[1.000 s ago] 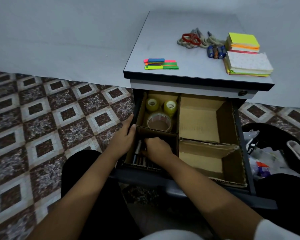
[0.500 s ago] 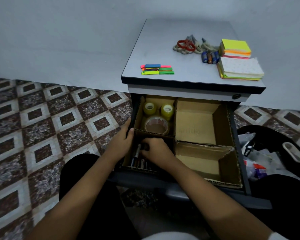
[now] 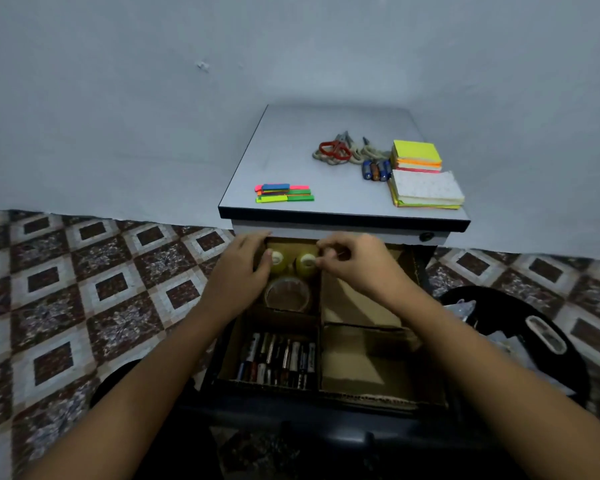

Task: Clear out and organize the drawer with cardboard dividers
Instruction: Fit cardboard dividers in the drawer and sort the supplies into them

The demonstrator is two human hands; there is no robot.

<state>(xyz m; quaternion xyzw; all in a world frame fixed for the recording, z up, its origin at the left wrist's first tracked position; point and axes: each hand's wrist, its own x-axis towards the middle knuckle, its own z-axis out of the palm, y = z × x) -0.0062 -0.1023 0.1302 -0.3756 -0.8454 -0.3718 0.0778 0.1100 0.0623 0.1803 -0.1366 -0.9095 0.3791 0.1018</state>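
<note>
Hands apart at drawer [image 3: 326, 412] back: left hand [image 3: 238, 275] relaxed beside tape rolls [image 3: 286, 296], right hand [image 3: 355, 263] curled, content not possible to tell. Leave near batteries [image 3: 278, 358] untouched; push rolls snug without bending cardboard dividers [image 3: 284, 316]; afterwards fetch sticky notes [image 3: 416, 154] from counter [image 3: 291, 161].

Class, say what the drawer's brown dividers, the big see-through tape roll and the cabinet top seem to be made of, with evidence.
Dividers: corrugated cardboard, matt brown, ragged front edge.
Tape roll: clear glossy plastic film, probably; brown shows through it.
Cabinet top: smooth pale grey with a dark edge band, likely laminate; the core is hidden.
</note>
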